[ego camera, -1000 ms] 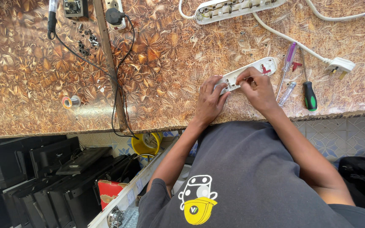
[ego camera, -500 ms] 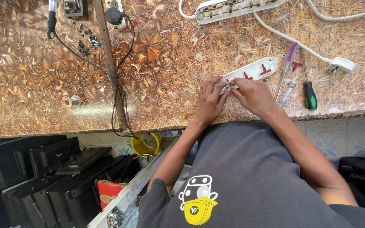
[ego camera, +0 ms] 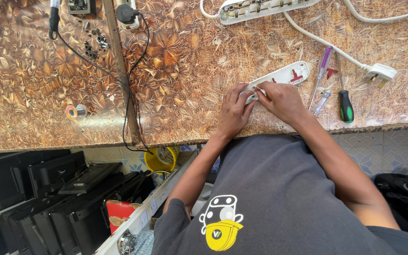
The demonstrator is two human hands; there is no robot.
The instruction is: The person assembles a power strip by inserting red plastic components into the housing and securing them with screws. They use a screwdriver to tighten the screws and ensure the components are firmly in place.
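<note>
A white power strip point(ego camera: 286, 75) with red socket shutters lies on the patterned brown worktop point(ego camera: 185, 61). My left hand point(ego camera: 234, 113) grips its near end from the left. My right hand point(ego camera: 282, 100) closes over the same end from the right, fingertips pinched on a small part of the strip. The two hands touch each other there, and they hide that end of the strip.
A purple-handled screwdriver point(ego camera: 320, 75), a clear pen-like tool point(ego camera: 322, 101) and a black-and-green screwdriver point(ego camera: 345, 105) lie right of my hands. A second power strip point(ego camera: 260, 7) with white plug point(ego camera: 381, 73) sits behind. Left: solder reel point(ego camera: 75, 112), black cable point(ego camera: 119, 75). Black devices point(ego camera: 48, 189) are stacked below the edge.
My right hand slid left along the strip from its middle to the near end, and now meets my left hand there. The left hand barely moved.
</note>
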